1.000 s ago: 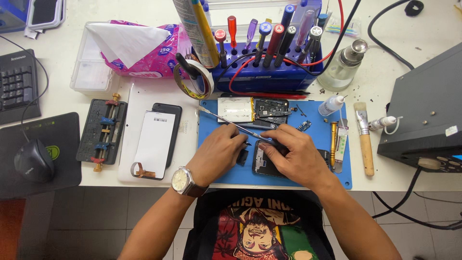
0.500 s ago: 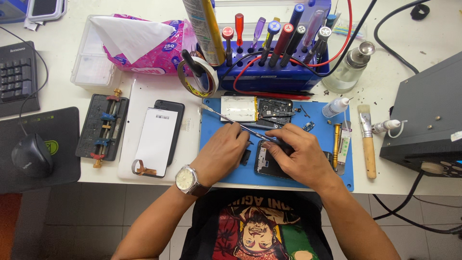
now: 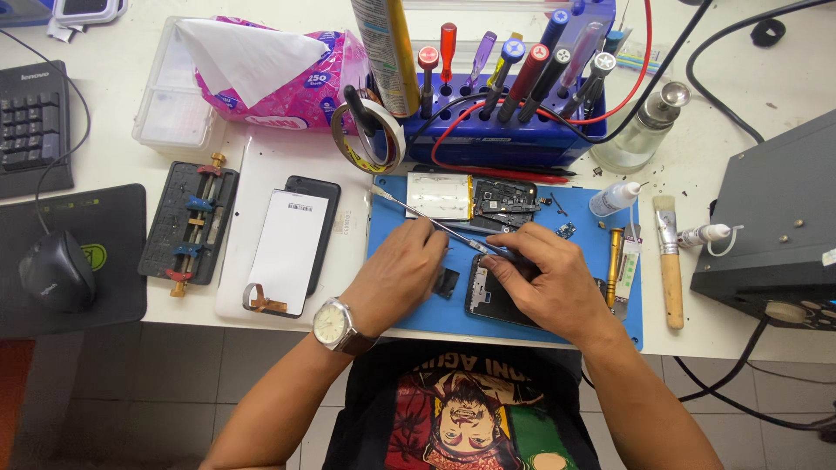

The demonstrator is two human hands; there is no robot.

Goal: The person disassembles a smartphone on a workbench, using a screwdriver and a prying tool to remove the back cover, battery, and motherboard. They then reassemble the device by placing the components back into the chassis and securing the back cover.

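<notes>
An opened black phone (image 3: 488, 292) lies on a blue work mat (image 3: 396, 218) near the table's front edge. My left hand (image 3: 402, 277), with a wristwatch, pinches long metal tweezers (image 3: 409, 211) whose free end points up-left across the mat. My right hand (image 3: 547, 283) rests on the phone, fingers pressed on its upper edge where the tweezer tips meet it. A second opened phone with a silver battery (image 3: 470, 198) sits just beyond both hands. A small black part (image 3: 446, 283) lies between hand and phone.
A blue rack of screwdrivers (image 3: 514, 96), a tape roll (image 3: 370, 139), a glass bottle (image 3: 640, 130), a brush (image 3: 669, 261) and small dropper bottles surround the mat. A phone screen (image 3: 287, 248), a holder jig (image 3: 192, 222), a mouse (image 3: 57, 270), a keyboard (image 3: 30, 126) lie left; a dark box (image 3: 775, 226) stands right.
Both hands stay over the phone with only slight finger shifts; the view has drifted a little.
</notes>
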